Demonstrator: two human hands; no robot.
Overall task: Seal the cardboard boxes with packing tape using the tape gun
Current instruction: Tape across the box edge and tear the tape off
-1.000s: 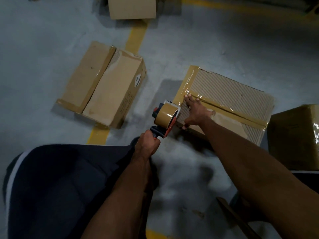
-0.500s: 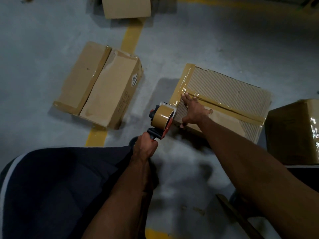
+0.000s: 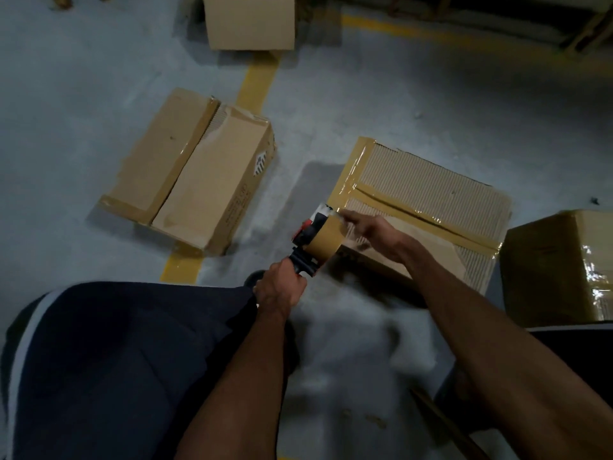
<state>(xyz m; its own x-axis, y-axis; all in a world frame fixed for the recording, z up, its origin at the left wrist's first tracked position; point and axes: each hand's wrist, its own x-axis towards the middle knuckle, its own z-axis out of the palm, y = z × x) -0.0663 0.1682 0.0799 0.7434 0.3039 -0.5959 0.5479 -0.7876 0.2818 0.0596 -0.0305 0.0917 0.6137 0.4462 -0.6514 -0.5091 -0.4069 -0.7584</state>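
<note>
A red and black tape gun [image 3: 316, 239] with a brown tape roll hangs at the near left corner of a ribbed cardboard box [image 3: 431, 190] on the floor. My left hand [image 3: 281, 287] grips the gun's handle from below. Brown tape runs along this box's middle seam and its left edge. My right hand [image 3: 373, 227] is above the box's near left part, its fingers stretched out to the left. Their blurred tips reach the top of the tape roll at the gun's head. Whether they hold any tape is not visible.
A second taped cardboard box [image 3: 192, 174] lies to the left across a yellow floor line [image 3: 257, 83]. Another box [image 3: 252, 23] stands at the far edge. A box wrapped in shiny film [image 3: 560, 267] is at the right. My dark trouser leg [image 3: 116, 360] fills the lower left.
My right hand has lifted off the box's taped seam and moved left to the tape roll. The tape gun has tilted and shifted slightly toward the box corner.
</note>
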